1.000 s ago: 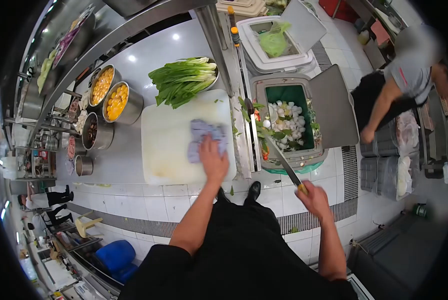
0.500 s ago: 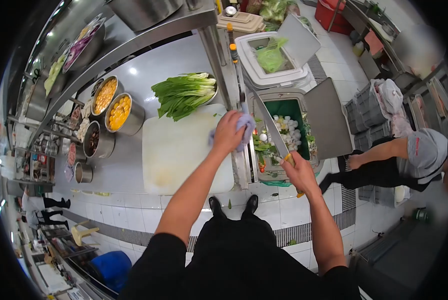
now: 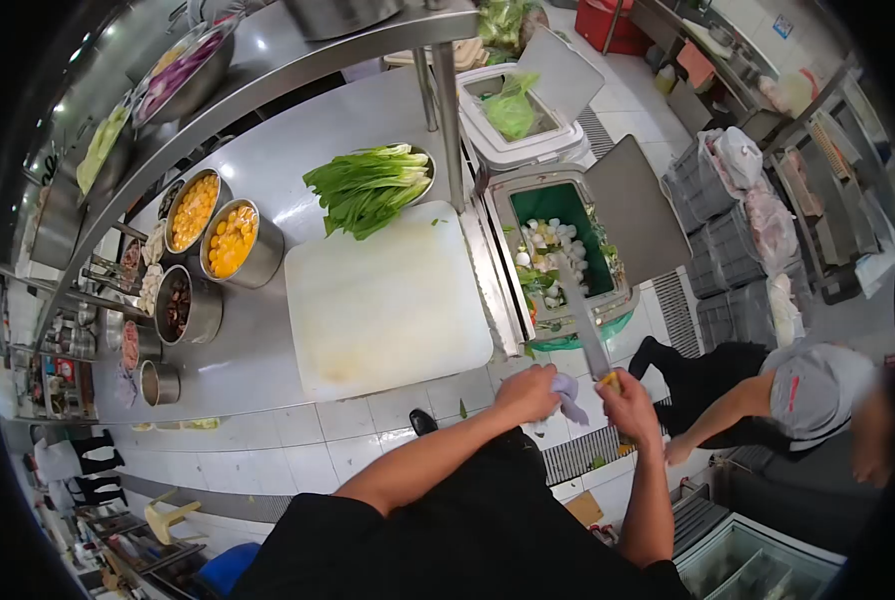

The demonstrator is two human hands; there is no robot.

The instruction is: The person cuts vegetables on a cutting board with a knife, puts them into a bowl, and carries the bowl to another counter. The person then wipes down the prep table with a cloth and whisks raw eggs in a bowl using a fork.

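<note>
My left hand (image 3: pixel 530 393) is closed on a crumpled lilac cloth (image 3: pixel 570 397), in front of my body, beyond the cutting board's near right corner. Just right of it, my right hand (image 3: pixel 629 407) grips the yellow handle of a large knife (image 3: pixel 585 323). The blade points up and away, over the near edge of a bin (image 3: pixel 609 300) with a green liner and white and green scraps. On the steel counter lies a white cutting board (image 3: pixel 388 300) with a brownish stain. Behind the board, leafy greens (image 3: pixel 368 190) rest in a round bowl.
Pots of yellow yolks (image 3: pixel 233 240) and dark pieces (image 3: pixel 180 305) stand on the counter's left. A steel shelf (image 3: pixel 268 80) runs overhead. A white bin (image 3: pixel 528 140) is behind the green-lined one. A co-worker (image 3: pixel 818 395) bends at the right, near stacked grey crates (image 3: pixel 713 250).
My left hand has carried the cloth off the board and the counter edge, back towards my body and beside my right hand. The knife has moved nearer me. The co-worker has come closer.
</note>
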